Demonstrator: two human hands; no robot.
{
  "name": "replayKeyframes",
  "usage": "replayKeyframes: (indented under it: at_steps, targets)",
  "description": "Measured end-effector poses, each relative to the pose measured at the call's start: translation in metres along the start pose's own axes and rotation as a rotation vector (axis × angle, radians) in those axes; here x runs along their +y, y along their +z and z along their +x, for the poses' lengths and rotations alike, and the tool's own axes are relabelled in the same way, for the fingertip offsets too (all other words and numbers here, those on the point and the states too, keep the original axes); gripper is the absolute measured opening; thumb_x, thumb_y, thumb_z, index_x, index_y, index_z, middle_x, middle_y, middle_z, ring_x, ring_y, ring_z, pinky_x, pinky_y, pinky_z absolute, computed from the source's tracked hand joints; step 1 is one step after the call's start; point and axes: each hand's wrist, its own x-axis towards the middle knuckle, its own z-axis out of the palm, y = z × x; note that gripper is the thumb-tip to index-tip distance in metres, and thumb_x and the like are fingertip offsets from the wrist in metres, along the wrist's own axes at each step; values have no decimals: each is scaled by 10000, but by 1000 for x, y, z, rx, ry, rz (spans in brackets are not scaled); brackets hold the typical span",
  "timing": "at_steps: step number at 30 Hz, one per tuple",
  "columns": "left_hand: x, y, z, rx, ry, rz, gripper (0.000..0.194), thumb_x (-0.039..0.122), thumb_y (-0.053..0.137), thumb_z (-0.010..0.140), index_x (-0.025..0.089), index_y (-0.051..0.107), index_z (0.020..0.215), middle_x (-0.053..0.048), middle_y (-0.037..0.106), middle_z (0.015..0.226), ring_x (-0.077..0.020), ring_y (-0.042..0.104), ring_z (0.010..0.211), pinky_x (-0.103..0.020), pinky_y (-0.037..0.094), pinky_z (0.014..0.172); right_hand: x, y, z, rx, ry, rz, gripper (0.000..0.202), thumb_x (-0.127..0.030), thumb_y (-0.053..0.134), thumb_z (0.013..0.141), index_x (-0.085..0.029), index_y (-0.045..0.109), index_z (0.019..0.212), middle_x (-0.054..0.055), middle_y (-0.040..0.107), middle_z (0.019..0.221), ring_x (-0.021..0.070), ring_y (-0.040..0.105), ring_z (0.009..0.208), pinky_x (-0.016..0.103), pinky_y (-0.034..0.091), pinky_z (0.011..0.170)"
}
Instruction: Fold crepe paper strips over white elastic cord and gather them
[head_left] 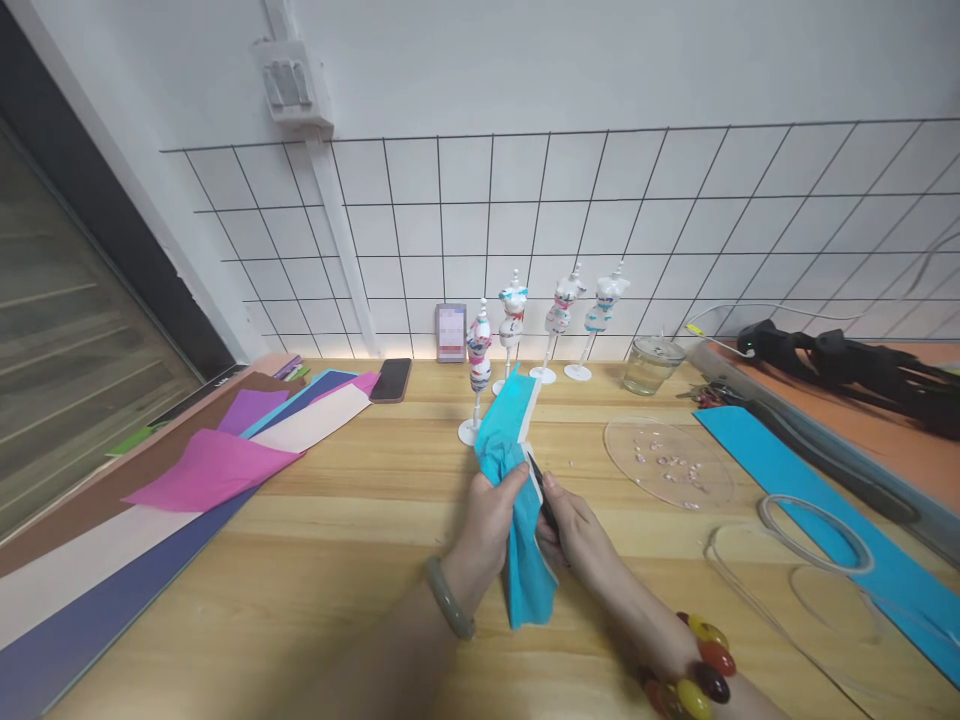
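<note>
My left hand (491,520) pinches a creased turquoise crepe-paper strip (534,585) with a white edge along its right side. The strip hangs over the table, its top end reaching up in front of the small dress forms. My right hand (581,530) is closed around dark scissors (541,488), whose blades lie against the white edge just right of my left thumb. The handles are mostly hidden by my fingers. Nearest beyond the strip stands a miniature dress form (479,362) wrapped in coloured bands on a white stand.
More dress forms (566,305) stand behind, by a propped phone (451,333) and a glass (652,365). Coloured sheets (225,470) and a dark phone (391,380) lie left. A clear dish (622,440) with small gems, a blue strip (750,445) and coiled tubing (772,520) lie right.
</note>
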Motion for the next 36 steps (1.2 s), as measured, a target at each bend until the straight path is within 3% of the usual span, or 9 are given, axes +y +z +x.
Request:
replayKeyframes:
  at_steps: [11,36]
  targets:
    - [1,2,-1,-4,8,-21,227,322,701,634,144,618,746,-22,623,703,-128,558,612,-253,451,615,-1,1,1,37,30,58,521,-668,418,724,-226,305,473,-94,231,362,50,200,298,217,120,326]
    - [3,3,-2,-6,-42,-57,213,297,671,671,115,599,755,-47,611,704,-134,552,616,-272,458,620,4,-3,5,39,1,24,472,-629,393,761,-223,315,534,-98,240,415,57,212,344,216,143,350]
